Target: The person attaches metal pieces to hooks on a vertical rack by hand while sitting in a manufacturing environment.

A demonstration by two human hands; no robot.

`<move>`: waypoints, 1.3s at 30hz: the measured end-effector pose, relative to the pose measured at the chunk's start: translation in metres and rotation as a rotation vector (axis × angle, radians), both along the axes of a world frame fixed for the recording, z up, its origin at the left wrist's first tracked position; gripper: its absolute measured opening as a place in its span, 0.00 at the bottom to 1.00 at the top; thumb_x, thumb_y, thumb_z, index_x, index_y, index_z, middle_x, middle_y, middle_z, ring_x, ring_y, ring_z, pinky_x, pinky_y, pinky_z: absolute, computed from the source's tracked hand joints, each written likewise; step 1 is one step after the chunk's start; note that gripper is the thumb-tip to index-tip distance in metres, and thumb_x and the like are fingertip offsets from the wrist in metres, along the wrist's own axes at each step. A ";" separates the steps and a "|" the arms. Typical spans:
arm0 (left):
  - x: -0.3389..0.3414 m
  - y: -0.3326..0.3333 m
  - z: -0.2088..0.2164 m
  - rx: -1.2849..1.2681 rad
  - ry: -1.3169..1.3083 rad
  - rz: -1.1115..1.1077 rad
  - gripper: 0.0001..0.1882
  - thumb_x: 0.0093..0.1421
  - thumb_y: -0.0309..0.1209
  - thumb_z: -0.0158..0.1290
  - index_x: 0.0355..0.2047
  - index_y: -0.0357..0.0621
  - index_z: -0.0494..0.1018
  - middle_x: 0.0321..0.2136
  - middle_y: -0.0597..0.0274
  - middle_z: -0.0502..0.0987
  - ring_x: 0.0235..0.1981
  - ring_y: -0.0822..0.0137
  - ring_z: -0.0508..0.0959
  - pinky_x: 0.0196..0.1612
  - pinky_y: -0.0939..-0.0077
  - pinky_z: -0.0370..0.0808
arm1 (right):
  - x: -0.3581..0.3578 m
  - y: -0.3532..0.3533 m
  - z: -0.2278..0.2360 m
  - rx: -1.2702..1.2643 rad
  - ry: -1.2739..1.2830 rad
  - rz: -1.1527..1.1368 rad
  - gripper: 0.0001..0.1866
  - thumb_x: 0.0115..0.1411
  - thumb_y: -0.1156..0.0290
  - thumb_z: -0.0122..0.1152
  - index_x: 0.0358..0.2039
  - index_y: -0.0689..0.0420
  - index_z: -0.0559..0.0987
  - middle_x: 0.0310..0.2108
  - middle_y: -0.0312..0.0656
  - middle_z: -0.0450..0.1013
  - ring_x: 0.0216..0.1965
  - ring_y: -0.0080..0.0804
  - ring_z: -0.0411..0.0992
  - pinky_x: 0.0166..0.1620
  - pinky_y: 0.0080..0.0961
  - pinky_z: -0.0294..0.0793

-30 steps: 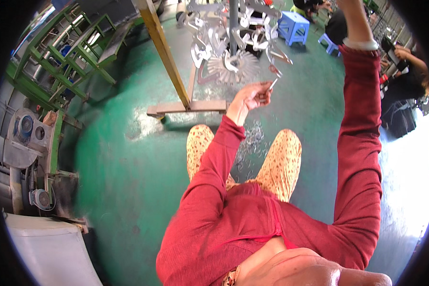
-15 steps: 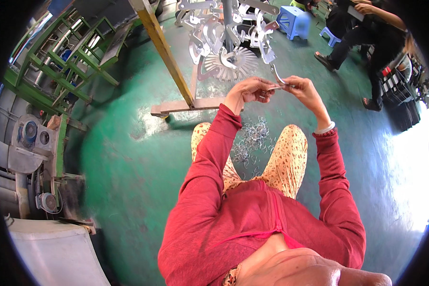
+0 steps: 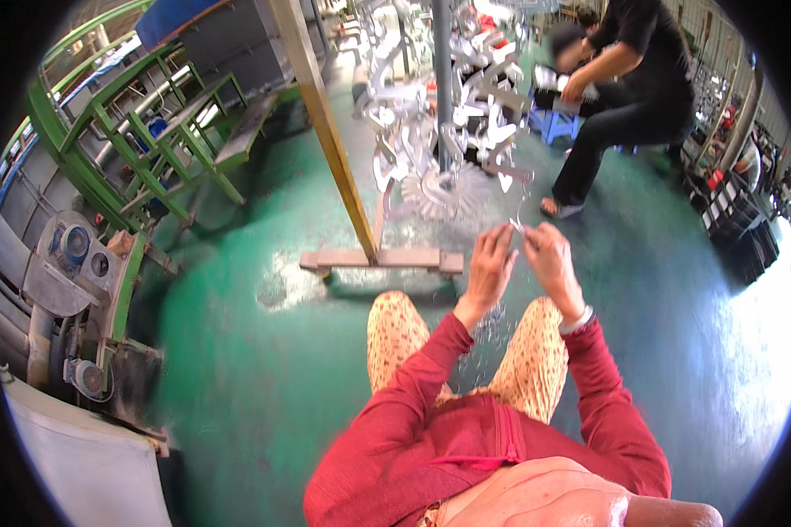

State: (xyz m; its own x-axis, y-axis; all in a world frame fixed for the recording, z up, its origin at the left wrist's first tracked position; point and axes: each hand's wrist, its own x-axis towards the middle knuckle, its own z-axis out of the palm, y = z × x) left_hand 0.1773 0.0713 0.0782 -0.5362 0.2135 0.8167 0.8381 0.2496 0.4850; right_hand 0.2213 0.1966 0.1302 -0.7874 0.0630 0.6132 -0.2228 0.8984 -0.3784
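Observation:
In front of my knees, my left hand (image 3: pixel 490 268) and my right hand (image 3: pixel 551 263) are raised close together, fingers bent and tips pinched. A thin curved metal wire (image 3: pixel 520 213) rises from between the fingertips toward the hanging parts, and my right fingertips close on its lower end. What the left fingertips pinch is too small and blurred to make out. Just beyond hang several flat, curved silver metal parts (image 3: pixel 501 132) around a grey upright post (image 3: pixel 442 79). A fan-shaped metal disc (image 3: pixel 448 193) sits low on the post.
A yellow post (image 3: pixel 330 123) stands on a beam base (image 3: pixel 378 258) ahead of my left knee. Thin wire bits (image 3: pixel 479 351) lie on the green floor between my legs. A person in black (image 3: pixel 628 105) works at the far right by a blue stool (image 3: pixel 554 125). Green metal frames (image 3: pixel 163 132) stand left.
The view has tilted up, showing more of the hanging parts and the other person. My hands have turned more upright; the flat curved metal part at my right fingertips no longer shows there.

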 end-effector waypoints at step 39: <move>-0.042 0.031 -0.024 0.761 -1.194 -0.990 0.09 0.61 0.35 0.50 0.39 0.45 0.70 0.34 0.66 0.75 0.36 0.72 0.74 0.41 0.70 0.69 | -0.022 0.015 -0.009 -0.497 0.018 0.001 0.07 0.49 0.76 0.61 0.30 0.64 0.79 0.25 0.47 0.75 0.27 0.34 0.76 0.32 0.23 0.73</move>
